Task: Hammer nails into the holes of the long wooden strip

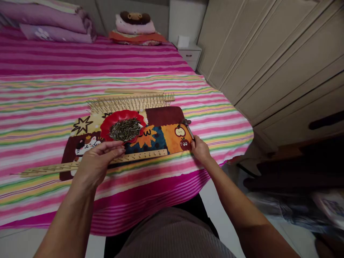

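Observation:
My right hand (pixel 200 148) is closed around the handle of a hammer (pixel 189 129), whose head rests over the right edge of a patterned mat (pixel 164 116). My left hand (pixel 98 159) hovers above a pale wooden strip (pixel 146 155) with its thumb and fingertips pinched together; whatever they hold is too small to make out. Short nails stand along that strip, which lies across the mat's front edge and sticks out to the left. Just beyond my left fingers sits a red scalloped bowl (pixel 105 123) filled with loose nails (pixel 126 129).
Behind the bowl lie wooden strips (pixel 129 103) bristling with upright nails, and a plain strip (pixel 134 91) farther back. All rest on a striped bedspread (pixel 215 118). Folded bedding (pixel 59 21) and stacked cushions (pixel 137 30) are at the back. Wardrobe doors (pixel 268 53) flank the right side.

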A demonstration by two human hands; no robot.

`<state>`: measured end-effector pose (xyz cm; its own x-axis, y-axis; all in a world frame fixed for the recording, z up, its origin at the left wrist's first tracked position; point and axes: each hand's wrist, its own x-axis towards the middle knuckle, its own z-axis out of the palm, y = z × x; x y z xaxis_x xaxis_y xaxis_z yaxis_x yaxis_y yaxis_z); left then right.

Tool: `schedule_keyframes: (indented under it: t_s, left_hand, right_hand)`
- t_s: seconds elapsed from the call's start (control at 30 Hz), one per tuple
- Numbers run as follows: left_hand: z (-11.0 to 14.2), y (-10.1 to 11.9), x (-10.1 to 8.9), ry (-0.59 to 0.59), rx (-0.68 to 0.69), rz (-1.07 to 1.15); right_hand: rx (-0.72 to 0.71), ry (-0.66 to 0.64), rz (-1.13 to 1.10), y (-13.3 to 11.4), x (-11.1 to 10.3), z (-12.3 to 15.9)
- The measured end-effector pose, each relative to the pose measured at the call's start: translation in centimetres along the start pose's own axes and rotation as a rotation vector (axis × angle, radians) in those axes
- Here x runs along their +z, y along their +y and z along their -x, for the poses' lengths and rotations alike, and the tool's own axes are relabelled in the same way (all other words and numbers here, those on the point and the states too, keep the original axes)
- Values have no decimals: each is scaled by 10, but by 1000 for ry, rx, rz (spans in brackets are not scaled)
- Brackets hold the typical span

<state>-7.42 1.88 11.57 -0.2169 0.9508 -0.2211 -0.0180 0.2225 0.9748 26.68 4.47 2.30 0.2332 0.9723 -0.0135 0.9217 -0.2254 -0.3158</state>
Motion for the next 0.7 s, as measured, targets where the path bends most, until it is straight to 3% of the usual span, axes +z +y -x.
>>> schedule_keyframes:
  t_s: [0.17, 0.3, 0.37, 0.53, 0.7]
  left_hand:
    - [35, -31, 21, -114, 6, -180]
    - [44, -59, 55, -397, -61, -298]
    - [40, -69, 70, -474, -19, -337]
    - [18, -80, 87, -420, 238, -377]
    - [11, -86, 84, -333, 287, -391]
  right_hand:
    - [-3, -10, 22, 1, 1, 0]
    - [-2, -12, 35, 0, 0, 0]
    - [-5, -10, 33, -1, 0, 1]
    - [4, 1, 19, -2, -1, 1]
    - [6, 3, 13, 1, 1, 0]
